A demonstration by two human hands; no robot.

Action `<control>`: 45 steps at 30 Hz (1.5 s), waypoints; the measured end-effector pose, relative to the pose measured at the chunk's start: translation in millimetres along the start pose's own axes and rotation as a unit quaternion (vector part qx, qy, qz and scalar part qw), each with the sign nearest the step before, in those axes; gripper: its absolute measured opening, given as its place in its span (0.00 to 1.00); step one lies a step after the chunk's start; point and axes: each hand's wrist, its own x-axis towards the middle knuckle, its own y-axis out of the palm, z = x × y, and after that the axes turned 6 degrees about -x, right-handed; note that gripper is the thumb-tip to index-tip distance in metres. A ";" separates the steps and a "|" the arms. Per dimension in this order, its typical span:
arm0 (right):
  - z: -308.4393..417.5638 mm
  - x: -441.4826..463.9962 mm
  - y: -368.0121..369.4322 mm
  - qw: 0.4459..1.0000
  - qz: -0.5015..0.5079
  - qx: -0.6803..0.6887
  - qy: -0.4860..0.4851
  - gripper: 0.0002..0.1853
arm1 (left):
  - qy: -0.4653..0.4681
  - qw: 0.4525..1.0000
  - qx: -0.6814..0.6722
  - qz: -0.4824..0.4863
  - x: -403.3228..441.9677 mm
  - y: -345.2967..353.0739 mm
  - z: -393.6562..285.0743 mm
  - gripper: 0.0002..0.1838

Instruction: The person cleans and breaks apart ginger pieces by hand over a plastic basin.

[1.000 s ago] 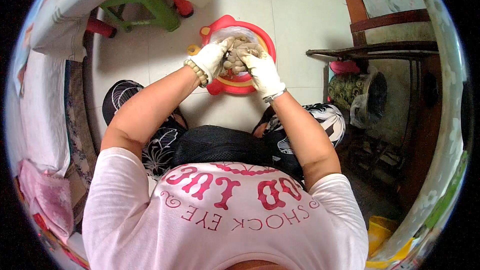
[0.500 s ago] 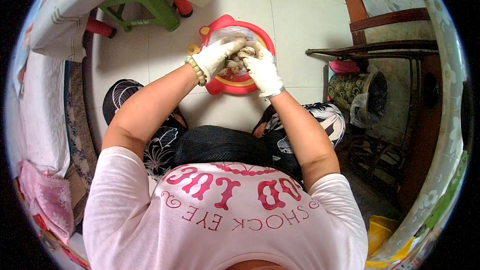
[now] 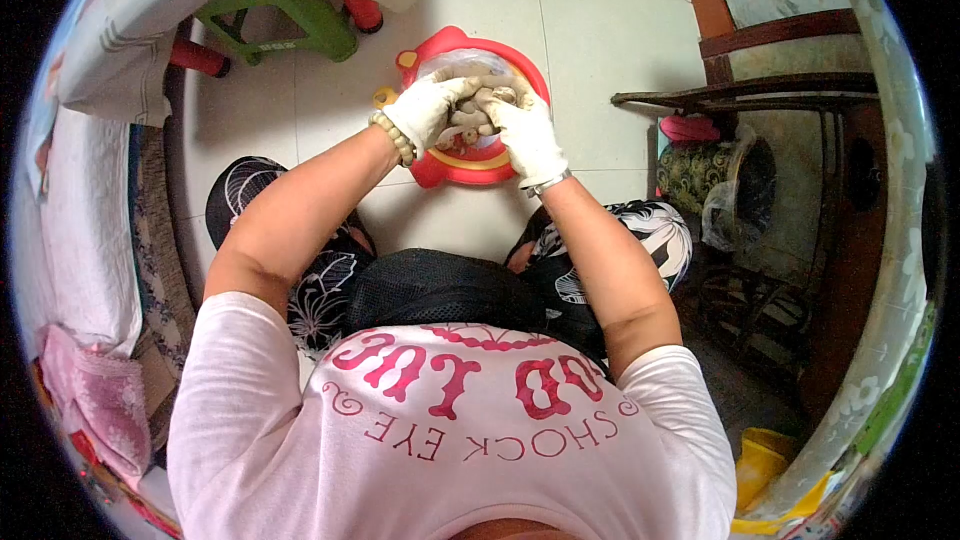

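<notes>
Both hands wear whitish gloves soiled at the fingers, and they meet above a red basin (image 3: 470,176) on the floor. In my right hand (image 3: 526,130), closed, is a small pale-brown lump (image 3: 505,95), its kind unclear. My left hand (image 3: 428,108) reaches in from the other side with bent fingers against the right one's fingertips; what it grips, if anything, is hidden. Below the fingers lie several brownish lumps (image 3: 463,137) inside the basin. A whitish lining (image 3: 445,64), perhaps plastic, shows along its far side.
A green stool (image 3: 290,20) stands at the upper left beside a cloth-draped table (image 3: 120,60) with red legs. To the right are a dark wooden frame (image 3: 745,95) and a patterned roll-shaped item (image 3: 690,180). Pale tiles (image 3: 590,40) surround the basin.
My right hand has turned slightly, and the lump in it has shifted up and to the right. My left fingers have bent a little more.
</notes>
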 end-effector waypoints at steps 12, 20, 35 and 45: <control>-0.4 0.7 -4.5 1.000 0.006 0.023 0.007 0.14 | -0.030 0.985 -0.062 -0.157 14.2 -29.6 15.4 0.18; -2.4 -0.2 -0.2 0.994 -0.021 0.103 0.039 0.16 | -0.067 0.980 -0.103 -0.154 -18.6 20.1 -22.0 0.24; 6.8 3.8 -12.0 0.984 0.087 -0.116 0.100 0.13 | 0.032 0.987 0.149 -0.059 3.1 -0.4 -0.7 0.18; 27.6 -4.3 -13.0 0.984 0.171 0.008 0.040 0.22 | 0.079 0.994 0.029 -0.070 -9.6 15.7 -17.3 0.12</control>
